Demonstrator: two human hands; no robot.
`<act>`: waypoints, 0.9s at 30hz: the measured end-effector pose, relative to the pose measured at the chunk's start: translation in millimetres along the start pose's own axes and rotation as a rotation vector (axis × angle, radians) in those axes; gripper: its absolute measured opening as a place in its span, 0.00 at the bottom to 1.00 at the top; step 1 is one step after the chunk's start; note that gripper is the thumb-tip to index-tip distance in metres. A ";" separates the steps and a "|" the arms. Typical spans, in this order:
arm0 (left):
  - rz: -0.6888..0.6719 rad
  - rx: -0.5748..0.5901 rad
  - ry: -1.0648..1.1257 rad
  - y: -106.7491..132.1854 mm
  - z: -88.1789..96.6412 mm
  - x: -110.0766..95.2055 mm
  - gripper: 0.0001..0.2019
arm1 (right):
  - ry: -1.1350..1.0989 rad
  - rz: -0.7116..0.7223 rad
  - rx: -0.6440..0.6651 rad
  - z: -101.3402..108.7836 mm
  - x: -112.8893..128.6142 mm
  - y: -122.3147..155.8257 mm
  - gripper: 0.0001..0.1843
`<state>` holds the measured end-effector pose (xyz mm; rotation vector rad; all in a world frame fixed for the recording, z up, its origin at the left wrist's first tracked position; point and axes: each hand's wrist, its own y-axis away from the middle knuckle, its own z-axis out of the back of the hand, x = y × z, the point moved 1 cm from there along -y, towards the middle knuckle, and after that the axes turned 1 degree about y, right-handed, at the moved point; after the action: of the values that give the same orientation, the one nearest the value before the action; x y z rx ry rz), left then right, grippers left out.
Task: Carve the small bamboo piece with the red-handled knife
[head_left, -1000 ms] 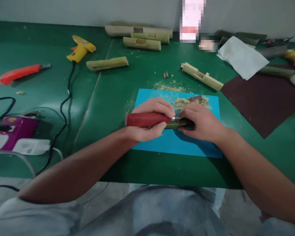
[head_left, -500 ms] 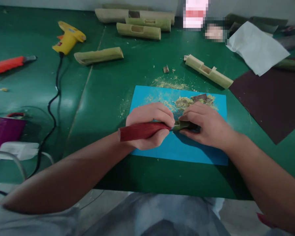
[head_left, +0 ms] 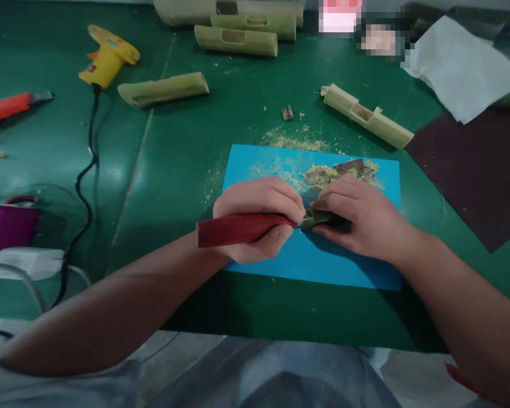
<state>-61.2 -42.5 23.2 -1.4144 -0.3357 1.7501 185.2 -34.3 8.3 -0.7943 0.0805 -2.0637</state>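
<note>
My left hand (head_left: 259, 218) is closed around a red-handled carving tool (head_left: 242, 229). The thick handle points left, and a short bit of its metal end shows at the bamboo; the rest of the tip is hidden. My right hand (head_left: 361, 218) grips a short green bamboo piece (head_left: 317, 217) from its right side, fingers over and thumb below, covering much of it. Both hands rest over a blue sheet (head_left: 289, 263). Just beyond them lies a heap of pale shavings (head_left: 318, 174) with a dark brown chip (head_left: 351, 165) on it.
A notched bamboo tube (head_left: 368, 116), a brown sheet (head_left: 471, 175) and white paper (head_left: 467, 68) lie to the right. Further left are a bamboo length (head_left: 165, 90), a yellow glue gun (head_left: 110, 56) with its black cord, and an orange-handled tool (head_left: 8, 109). More bamboo tubes (head_left: 238, 41) lie behind.
The view has shifted slightly, so things around the edges sit a little further out. Both hands keep their grips at nearly the same place on the bamboo.
</note>
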 end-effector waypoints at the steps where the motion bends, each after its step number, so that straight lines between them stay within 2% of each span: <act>1: 0.007 0.002 -0.004 0.1 -0.3 0.0 0.04 | 0.000 -0.003 0.003 0.1 0.1 0.1 0.05; 8: 0.066 -0.004 -0.012 0.3 -0.1 1.1 0.06 | -0.018 -0.021 0.014 0.3 -0.1 0.7 0.04; 16: 0.062 -0.017 -0.011 0.1 0.5 1.0 0.05 | 0.005 0.006 0.004 -0.8 -0.8 0.4 0.05; 18: 0.077 0.005 0.007 -1.3 -0.6 0.8 0.03 | 0.005 -0.002 0.009 -1.6 -0.7 -0.2 0.04; 22: 0.124 0.088 0.037 -6.0 -3.7 0.5 0.05 | 0.036 -0.005 0.009 -3.2 0.6 -1.3 0.05; 27: 0.129 0.060 0.008 -6.1 -5.8 -1.8 0.06 | 0.056 0.013 -0.001 -3.7 0.5 -1.6 0.07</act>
<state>-53.3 -41.9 26.5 -1.4273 -0.1896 1.8421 181.8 -34.6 6.2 -0.7349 0.1168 -2.0737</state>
